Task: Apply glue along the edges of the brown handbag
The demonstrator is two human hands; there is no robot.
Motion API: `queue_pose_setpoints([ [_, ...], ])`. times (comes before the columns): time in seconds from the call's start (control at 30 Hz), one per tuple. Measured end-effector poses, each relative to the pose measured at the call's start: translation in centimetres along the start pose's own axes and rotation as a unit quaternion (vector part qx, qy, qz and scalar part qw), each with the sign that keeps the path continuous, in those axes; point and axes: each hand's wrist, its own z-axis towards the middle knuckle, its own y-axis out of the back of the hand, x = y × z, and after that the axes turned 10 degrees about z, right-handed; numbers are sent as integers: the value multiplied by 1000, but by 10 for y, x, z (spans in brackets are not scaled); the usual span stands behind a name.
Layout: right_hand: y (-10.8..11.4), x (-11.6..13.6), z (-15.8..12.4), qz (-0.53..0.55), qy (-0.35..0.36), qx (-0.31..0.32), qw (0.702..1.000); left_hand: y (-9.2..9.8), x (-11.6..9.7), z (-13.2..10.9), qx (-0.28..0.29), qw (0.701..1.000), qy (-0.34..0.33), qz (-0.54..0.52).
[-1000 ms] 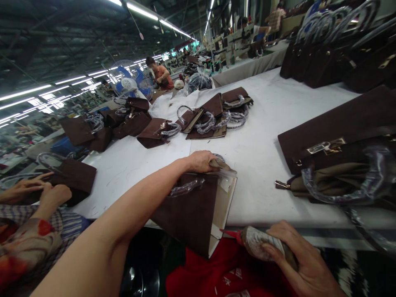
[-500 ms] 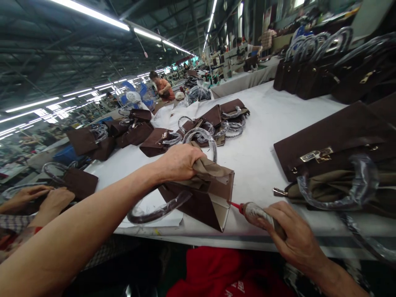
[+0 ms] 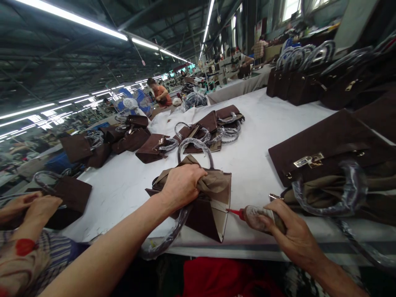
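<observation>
A brown handbag lies near the table's front edge, its side flap spread and its plastic-wrapped handles sticking out. My left hand is closed on the bag's olive lining, bunching the cloth at the top. In my right hand is a squeeze bottle, dirty and whitish, with a red nozzle. The nozzle points left, its tip at the pale inner edge of the bag's side. Whether any glue or liquid comes out is too small to tell.
A larger brown bag with a metal clasp lies to the right. Several finished-looking bags stand behind it. More bags lie across the white table. At left, a co-worker's hands touch another bag. A blue fan stands beyond.
My left hand has shifted its place on the lining, and the bag's near handle has swung lower. The nozzle remains by the bag's side edge. The camera view has shifted slightly.
</observation>
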Motion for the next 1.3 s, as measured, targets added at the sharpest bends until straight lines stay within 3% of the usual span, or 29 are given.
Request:
queue_pose_setpoints([
  [0.17, -1, 0, 3, -8, 3, -27, 1000, -5, 0, -3, -18, 1000, -2, -11],
  [0.33, -1, 1, 9, 7, -21, 9, 1000, -9, 2, -8, -36, 999, -2, -24],
  [0.53, 2, -3, 6, 3, -58, -1, 998, -12, 1, -17, -48, 998, 2, -27],
  [0.63, 4, -3, 6, 18, -89, 22, 996, -14, 2, -20, -70, 997, -2, -39],
  [0.77, 2, -2, 8, 23, -81, -4, 996, -18, 3, -24, -106, 993, -14, -56],
  [0.9, -1, -3, 8, 52, -103, 25, 993, -21, 4, -27, -144, 987, -27, -64],
  [1.07, -1, -2, 7, 36, -94, -6, 995, -24, 5, -33, -185, 979, -39, -78],
  [1.23, 1, 1, 5, 78, -103, 43, 991, -28, 6, -37, -209, 972, -53, -96],
  [1.3, 2, 1, 4, 72, -93, 26, 993, -29, 6, -38, -213, 970, -55, -101],
])
